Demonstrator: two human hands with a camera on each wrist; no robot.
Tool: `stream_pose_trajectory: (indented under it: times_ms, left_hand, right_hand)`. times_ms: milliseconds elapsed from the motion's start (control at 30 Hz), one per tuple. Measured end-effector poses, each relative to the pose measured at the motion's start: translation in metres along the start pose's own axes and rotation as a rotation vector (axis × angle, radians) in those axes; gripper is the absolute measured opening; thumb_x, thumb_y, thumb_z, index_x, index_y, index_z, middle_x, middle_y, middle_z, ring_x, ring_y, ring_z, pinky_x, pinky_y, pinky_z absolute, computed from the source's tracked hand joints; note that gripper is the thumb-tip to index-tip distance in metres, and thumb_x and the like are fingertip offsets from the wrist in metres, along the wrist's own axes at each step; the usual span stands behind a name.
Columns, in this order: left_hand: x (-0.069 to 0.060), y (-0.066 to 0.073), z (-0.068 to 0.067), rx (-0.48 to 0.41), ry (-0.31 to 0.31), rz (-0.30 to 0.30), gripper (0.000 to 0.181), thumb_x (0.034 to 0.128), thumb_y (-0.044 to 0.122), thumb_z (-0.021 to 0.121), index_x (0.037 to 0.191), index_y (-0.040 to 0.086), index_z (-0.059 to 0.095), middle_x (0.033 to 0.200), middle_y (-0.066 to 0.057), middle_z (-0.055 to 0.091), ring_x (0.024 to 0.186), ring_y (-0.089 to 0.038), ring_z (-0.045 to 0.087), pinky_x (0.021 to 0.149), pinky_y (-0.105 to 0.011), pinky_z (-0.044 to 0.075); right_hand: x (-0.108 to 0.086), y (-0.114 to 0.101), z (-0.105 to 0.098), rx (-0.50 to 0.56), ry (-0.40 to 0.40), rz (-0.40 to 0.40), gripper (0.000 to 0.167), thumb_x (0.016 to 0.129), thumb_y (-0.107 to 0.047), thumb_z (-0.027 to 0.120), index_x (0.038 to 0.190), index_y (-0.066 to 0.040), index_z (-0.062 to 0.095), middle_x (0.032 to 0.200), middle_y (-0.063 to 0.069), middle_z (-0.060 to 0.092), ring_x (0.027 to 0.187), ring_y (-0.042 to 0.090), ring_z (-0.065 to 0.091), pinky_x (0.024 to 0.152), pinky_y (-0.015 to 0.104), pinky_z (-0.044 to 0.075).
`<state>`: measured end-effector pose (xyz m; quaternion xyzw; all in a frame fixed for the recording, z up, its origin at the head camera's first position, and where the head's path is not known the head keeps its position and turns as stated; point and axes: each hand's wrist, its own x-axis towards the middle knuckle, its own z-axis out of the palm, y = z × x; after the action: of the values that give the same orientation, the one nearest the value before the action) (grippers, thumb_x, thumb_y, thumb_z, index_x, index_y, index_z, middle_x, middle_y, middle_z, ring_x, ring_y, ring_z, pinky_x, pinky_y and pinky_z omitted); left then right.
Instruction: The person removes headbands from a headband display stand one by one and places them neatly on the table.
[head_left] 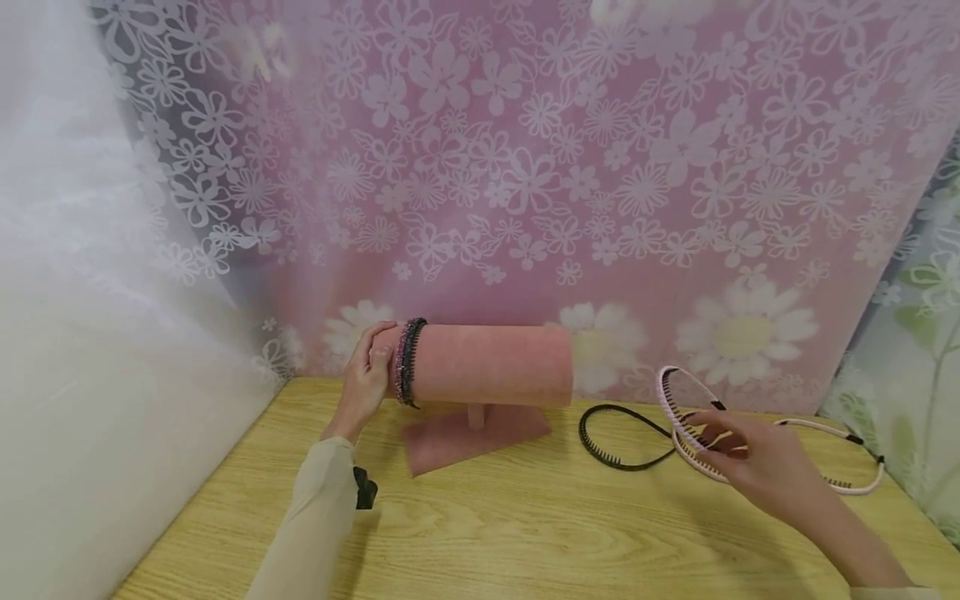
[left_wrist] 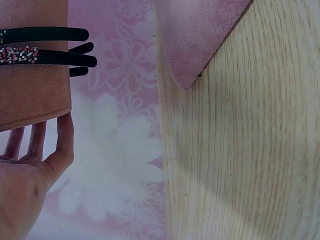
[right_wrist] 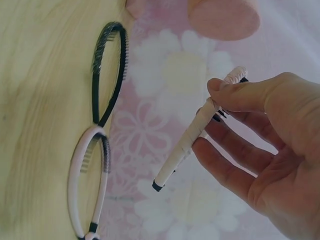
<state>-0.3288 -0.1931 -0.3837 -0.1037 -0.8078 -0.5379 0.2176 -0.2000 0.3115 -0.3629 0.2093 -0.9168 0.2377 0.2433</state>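
Pinching a pale pink headband (right_wrist: 184,144) between thumb and fingers, the right hand (head_left: 768,462) holds it up off the table (head_left: 525,537), to the right of a pink padded roll (head_left: 491,362). Satiny ribbon seems to wrap the band in slanting, overlapping turns, gathered into tighter ridges towards one end. A short black tip caps the other end, and dark comb teeth line the inner curve. The right hand's remaining fingers are bent and spaced apart.

The left hand (head_left: 366,382) grips the roll's left end, thumb in front. Beside it, dark toothed bands (head_left: 407,367) circle the roll; one carries a patch of red, white and pinkish beads. The roll stands on a short post above a flat pink base (head_left: 450,442).

On the table lie a black headband (right_wrist: 95,100) with comb teeth, a pale pink one (right_wrist: 76,165) near it, and another pale band (head_left: 861,490) farther right.
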Motion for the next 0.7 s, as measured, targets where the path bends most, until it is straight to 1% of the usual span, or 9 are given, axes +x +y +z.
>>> stream_pose_trajectory:
  times_ms: [167, 333, 500, 567, 633, 700]
  left_hand:
    - [0.000, -0.001, 0.000, 0.004, -0.004, 0.000, 0.044, 0.1089, 0.049, 0.038, 0.148, 0.033, 0.049, 0.149, -0.004, 0.052, 0.122, -0.031, 0.058, 0.104, -0.055, 0.044]
    - [0.002, -0.001, 0.000, 0.013, -0.010, -0.001, 0.043, 0.1091, 0.048, 0.038, 0.148, 0.033, 0.049, 0.152, -0.002, 0.050, 0.125, -0.031, 0.057, 0.106, -0.057, 0.042]
    - [0.002, -0.001, 0.001, 0.013, -0.013, -0.005, 0.042, 0.1091, 0.048, 0.038, 0.147, 0.034, 0.049, 0.152, -0.002, 0.050, 0.126, -0.031, 0.056, 0.106, -0.057, 0.042]
    - [0.001, -0.001, 0.000, 0.004, -0.015, -0.006, 0.041, 0.1092, 0.047, 0.038, 0.147, 0.035, 0.049, 0.151, -0.003, 0.051, 0.125, -0.031, 0.057, 0.105, -0.057, 0.043]
    - [0.001, -0.001, 0.000, 0.001, -0.012, -0.006, 0.040, 0.1094, 0.046, 0.038, 0.147, 0.035, 0.049, 0.151, -0.003, 0.051, 0.124, -0.031, 0.057, 0.105, -0.056, 0.043]
    - [0.000, -0.001, 0.000, 0.000, -0.012, -0.006, 0.040, 0.1096, 0.046, 0.038, 0.147, 0.036, 0.049, 0.150, -0.004, 0.051, 0.124, -0.031, 0.057, 0.105, -0.056, 0.043]
  right_hand:
    - [-0.014, 0.013, -0.003, -0.059, -0.005, 0.009, 0.042, 0.070, 0.003, 0.088, 0.109, -0.007, 0.074, 0.081, -0.002, 0.072, 0.066, -0.004, 0.065, 0.055, 0.020, 0.052]
    - [-0.029, 0.022, -0.009, -0.108, -0.015, 0.043, 0.040, 0.069, 0.001, 0.088, 0.105, -0.009, 0.075, 0.075, -0.008, 0.071, 0.064, -0.009, 0.060, 0.053, 0.021, 0.050]
    - [-0.043, 0.032, -0.016, -0.122, -0.052, 0.116, 0.038, 0.070, 0.003, 0.087, 0.105, -0.007, 0.075, 0.075, -0.008, 0.070, 0.062, -0.008, 0.059, 0.053, 0.021, 0.050]
    - [-0.049, 0.037, -0.019, -0.145, -0.074, 0.163, 0.037, 0.071, 0.002, 0.087, 0.106, -0.007, 0.075, 0.074, -0.007, 0.071, 0.060, -0.007, 0.059, 0.052, 0.021, 0.049]
    - [-0.056, 0.044, -0.021, -0.166, -0.079, 0.183, 0.037, 0.071, 0.001, 0.087, 0.105, -0.007, 0.075, 0.073, -0.007, 0.070, 0.058, -0.007, 0.059, 0.051, 0.021, 0.048]
    - [-0.061, 0.050, -0.024, -0.179, -0.105, 0.210, 0.035, 0.073, 0.000, 0.086, 0.105, -0.007, 0.075, 0.072, -0.008, 0.070, 0.058, -0.007, 0.059, 0.051, 0.021, 0.047]
